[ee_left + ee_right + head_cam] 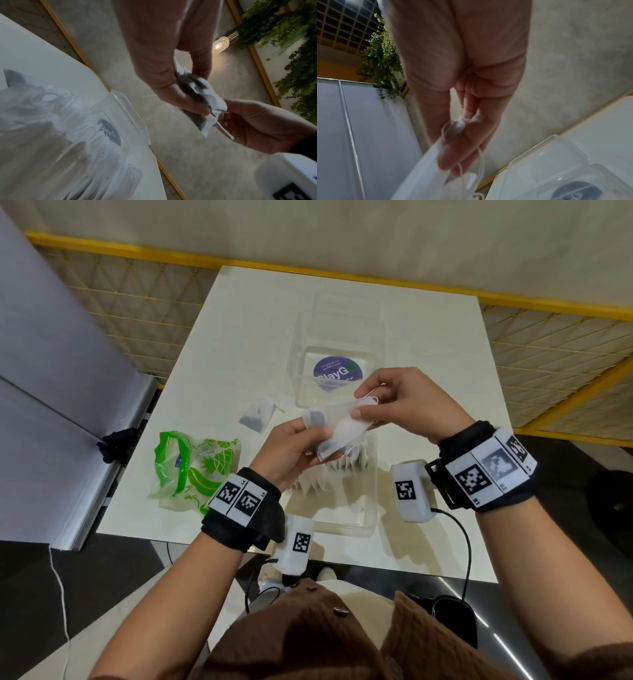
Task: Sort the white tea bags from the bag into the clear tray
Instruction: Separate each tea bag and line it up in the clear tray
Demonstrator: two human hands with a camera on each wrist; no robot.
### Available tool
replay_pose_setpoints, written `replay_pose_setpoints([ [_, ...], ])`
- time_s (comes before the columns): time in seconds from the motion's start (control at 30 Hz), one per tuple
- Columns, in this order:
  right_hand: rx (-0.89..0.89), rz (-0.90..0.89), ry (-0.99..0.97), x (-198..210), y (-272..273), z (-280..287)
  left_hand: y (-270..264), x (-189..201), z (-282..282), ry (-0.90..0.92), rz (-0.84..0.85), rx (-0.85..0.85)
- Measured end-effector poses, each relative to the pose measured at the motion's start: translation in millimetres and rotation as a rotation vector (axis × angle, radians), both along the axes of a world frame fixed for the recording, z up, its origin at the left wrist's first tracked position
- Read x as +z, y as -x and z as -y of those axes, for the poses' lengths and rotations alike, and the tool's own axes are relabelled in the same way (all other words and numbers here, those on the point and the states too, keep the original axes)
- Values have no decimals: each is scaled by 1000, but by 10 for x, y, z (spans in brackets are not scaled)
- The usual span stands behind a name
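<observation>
While both hands meet at frame centre of the head view, the scene reads as follows.

Left hand [291, 450]: centre of the head view, palm turned up, fingers curled round a small bundle of white tea bags [337, 428]; dark tea shows through the mesh at the bundle's lower end.

Right hand [407, 402]: right of centre, thumb and fingertips pinching the upper end of the same bundle, where the white strings [479, 162] hang loose in the right wrist view.

Bundle position: held in the air between the 2 hands, above the gap between the 2 clear containers.

Clear tray [371, 508]: lower centre of the head view, just below the hands, on the table [428, 344]; a row of white tea bags stands inside it, partly hidden by the left hand.

Clear lid [298, 361]: upper centre, beyond the hands; a round purple sticker [337, 373] shows through it.

Single tea bag [260, 414]: left of centre, lying alone on the table, apart from both containers.

Green-printed plastic bag [191, 467]: lower left of the table, crumpled, near the left wrist; contents cannot be told.

Wrist bands: black, with square black-and-white markers, 1 on each wrist.
</observation>
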State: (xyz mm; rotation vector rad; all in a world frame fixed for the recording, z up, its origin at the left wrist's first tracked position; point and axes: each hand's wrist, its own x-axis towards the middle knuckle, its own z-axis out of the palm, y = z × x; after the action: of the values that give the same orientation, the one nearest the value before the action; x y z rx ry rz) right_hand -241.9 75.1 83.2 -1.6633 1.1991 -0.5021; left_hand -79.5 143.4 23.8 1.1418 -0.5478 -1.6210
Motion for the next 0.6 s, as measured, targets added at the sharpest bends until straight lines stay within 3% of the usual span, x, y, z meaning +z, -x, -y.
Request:
replay_pose_setpoints([
  [0.33, 69, 34, -122, 2, 41, -43, 103, -32, -51, 31, 12, 57],
  [0.6, 83, 60, -102, 41, 114, -73, 103, -36, -97, 80, 92, 121],
])
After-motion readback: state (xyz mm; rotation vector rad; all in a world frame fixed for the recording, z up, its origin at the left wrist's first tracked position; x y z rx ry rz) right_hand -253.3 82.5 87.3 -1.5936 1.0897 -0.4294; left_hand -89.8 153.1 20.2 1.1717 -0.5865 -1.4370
